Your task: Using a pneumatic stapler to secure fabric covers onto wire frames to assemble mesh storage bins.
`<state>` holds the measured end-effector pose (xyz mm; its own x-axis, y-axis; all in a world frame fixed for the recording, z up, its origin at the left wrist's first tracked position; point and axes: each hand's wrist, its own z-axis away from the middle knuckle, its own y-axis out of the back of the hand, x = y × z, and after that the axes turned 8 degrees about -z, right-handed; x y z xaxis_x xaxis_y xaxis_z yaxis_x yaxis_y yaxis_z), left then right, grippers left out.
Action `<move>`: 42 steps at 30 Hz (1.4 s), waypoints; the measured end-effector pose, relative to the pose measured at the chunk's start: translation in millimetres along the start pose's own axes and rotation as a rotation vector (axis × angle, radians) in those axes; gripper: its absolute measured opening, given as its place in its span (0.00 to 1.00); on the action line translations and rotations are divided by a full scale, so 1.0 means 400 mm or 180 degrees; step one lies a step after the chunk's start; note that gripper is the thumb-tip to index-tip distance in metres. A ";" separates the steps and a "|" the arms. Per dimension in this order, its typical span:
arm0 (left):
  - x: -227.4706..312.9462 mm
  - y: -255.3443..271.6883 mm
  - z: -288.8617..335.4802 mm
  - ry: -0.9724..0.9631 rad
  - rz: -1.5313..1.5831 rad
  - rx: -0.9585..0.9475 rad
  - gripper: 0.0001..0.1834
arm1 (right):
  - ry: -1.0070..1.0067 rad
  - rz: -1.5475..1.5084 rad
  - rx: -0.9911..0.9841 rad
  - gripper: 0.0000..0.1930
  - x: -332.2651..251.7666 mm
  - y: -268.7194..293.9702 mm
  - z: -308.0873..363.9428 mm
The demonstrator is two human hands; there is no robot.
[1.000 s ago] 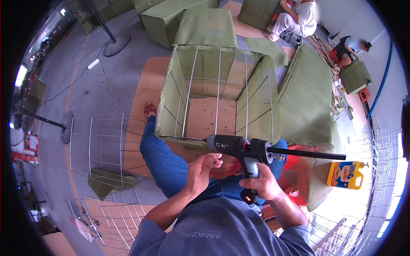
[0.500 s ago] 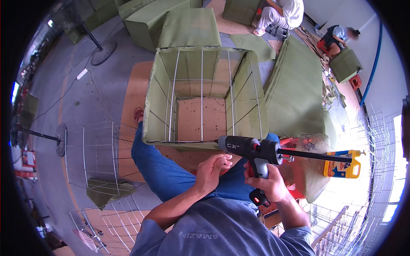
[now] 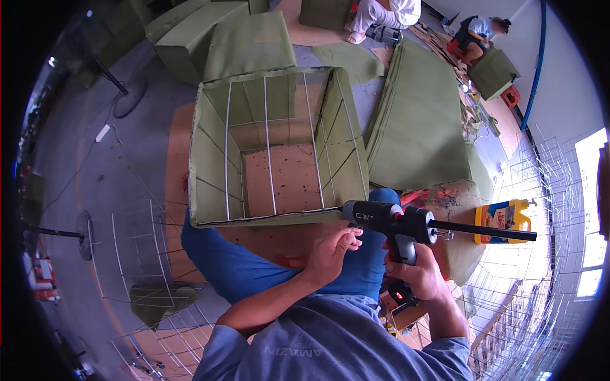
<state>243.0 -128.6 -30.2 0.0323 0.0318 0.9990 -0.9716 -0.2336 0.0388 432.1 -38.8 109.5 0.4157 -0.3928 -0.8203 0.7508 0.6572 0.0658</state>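
My right hand (image 3: 418, 273) grips a black and grey cordless hot glue gun (image 3: 401, 223) by its handle, with a long black glue stick out of its back. The nozzle end lies at the near right corner of a green fabric-covered wire-frame box (image 3: 210, 166). That box stands before my knees, its open side crossed by bare wires. Just below the nozzle is my left hand (image 3: 332, 254), thumb and fingers pinched together. Whatever they may hold is too small to make out.
Flat green fabric sheets (image 3: 416, 120) are stacked right of the box. A yellow jug (image 3: 520, 221) stands beyond the gun. Bare wire frames (image 3: 143, 247) lie on both sides. Finished-looking green boxes (image 3: 251, 44) sit at the back, where two people are seated.
The view has shifted, so the box appears farther left and slightly turned. The glue gun has moved along its near edge to the right corner, and my left hand has followed below it.
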 end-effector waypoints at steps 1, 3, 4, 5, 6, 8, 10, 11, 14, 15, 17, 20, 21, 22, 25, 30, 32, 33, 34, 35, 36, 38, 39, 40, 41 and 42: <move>0.000 -0.006 -0.003 0.0010 0.0025 0.0004 0.26 | 0.0029 -0.0089 -0.0021 0.24 -0.008 -0.003 0.005; -0.004 -0.011 -0.005 -0.0058 0.0042 0.0010 0.25 | 0.0057 -0.0176 -0.0024 0.24 -0.006 0.006 0.006; -0.007 -0.013 -0.007 -0.0126 0.0053 0.0030 0.25 | 0.0161 -0.0086 -0.0115 0.24 0.005 0.020 0.002; -0.011 -0.016 -0.006 -0.0132 0.0065 0.0019 0.25 | 0.0264 0.0005 -0.0208 0.25 0.010 0.028 0.001; -0.015 -0.016 -0.004 -0.0135 0.0098 0.0025 0.26 | 0.0266 0.0002 -0.0196 0.25 0.010 0.027 -0.001; -0.021 -0.019 -0.006 -0.0144 0.0137 0.0020 0.26 | 0.0489 -0.0116 -0.0334 0.25 0.004 0.017 -0.007; -0.023 -0.020 -0.005 -0.0089 0.0149 -0.0033 0.26 | 0.0328 -0.0105 -0.0247 0.25 -0.016 0.006 0.001; -0.023 -0.023 -0.007 -0.0092 0.0164 -0.0046 0.26 | 0.0171 -0.0098 -0.0168 0.25 -0.024 0.000 0.006; -0.022 -0.037 -0.018 -0.0016 0.0307 -0.0049 0.26 | 0.0204 0.0058 0.0082 0.21 -0.028 -0.022 0.020; -0.026 -0.042 -0.022 0.0079 0.0364 -0.0092 0.25 | 0.0198 0.0073 0.0100 0.21 -0.037 -0.028 0.024; -0.032 -0.054 -0.029 0.0166 0.0443 -0.0149 0.25 | -0.0035 0.0735 0.0272 0.19 -0.068 -0.041 0.036; -0.044 -0.071 -0.038 0.0179 0.0733 -0.0015 0.23 | -0.0018 0.1256 0.0455 0.17 -0.103 -0.065 0.041; -0.051 -0.075 -0.040 0.0196 0.0871 -0.0069 0.22 | -0.0025 0.1265 0.0479 0.17 -0.115 -0.077 0.044; -0.057 -0.078 -0.041 0.0214 0.1006 -0.0122 0.21 | -0.0079 0.1467 0.0546 0.17 -0.127 -0.090 0.047; -0.064 -0.086 -0.048 0.0187 0.1158 -0.0210 0.21 | -0.0126 0.1819 0.0650 0.17 -0.138 -0.104 0.048; -0.062 -0.097 -0.042 -0.0190 0.1342 -0.0278 0.20 | 0.0067 0.1150 0.0963 0.15 -0.118 -0.061 0.069; -0.033 -0.101 -0.036 -0.0308 0.1468 -0.0196 0.21 | 0.0814 0.0202 0.1510 0.14 -0.037 0.009 0.068; -0.019 -0.093 -0.019 -0.0539 0.1258 -0.0044 0.20 | 0.0873 0.0256 0.1881 0.12 -0.025 0.041 0.075; -0.011 -0.075 0.000 -0.0760 0.1032 0.0138 0.22 | 0.0927 0.0308 0.2217 0.12 -0.006 0.073 0.077; -0.002 -0.047 0.020 -0.0747 0.1022 0.0114 0.22 | 0.0912 0.0286 0.2231 0.12 0.055 0.130 0.074; 0.003 -0.009 0.036 -0.1141 0.0139 0.0028 0.21 | 0.0918 0.0147 0.2628 0.12 0.149 0.211 0.055; -0.008 0.053 0.055 -0.1516 -0.0798 -0.0036 0.20 | 0.0925 -0.0024 0.2974 0.13 0.301 0.339 0.011; -0.014 0.074 0.065 -0.1796 -0.1162 0.0139 0.19 | 0.0798 -0.0454 0.3056 0.14 0.362 0.391 -0.005; -0.020 0.095 0.075 -0.2076 -0.1526 0.0305 0.18 | 0.0661 -0.0886 0.3134 0.14 0.424 0.442 -0.015; -0.021 0.118 0.086 -0.2088 -0.1747 0.0416 0.16 | 0.0662 -0.1071 0.3056 0.15 0.486 0.497 -0.021; -0.024 0.145 0.103 -0.2027 -0.1868 0.0522 0.15 | 0.0643 -0.1087 0.2989 0.15 0.504 0.514 -0.028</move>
<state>196.0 -182.3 -36.5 0.6878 -0.3459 0.6382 -0.7128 -0.4880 0.5038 664.6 24.4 -48.5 0.0747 -0.2919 -0.9535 0.9486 -0.2741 0.1582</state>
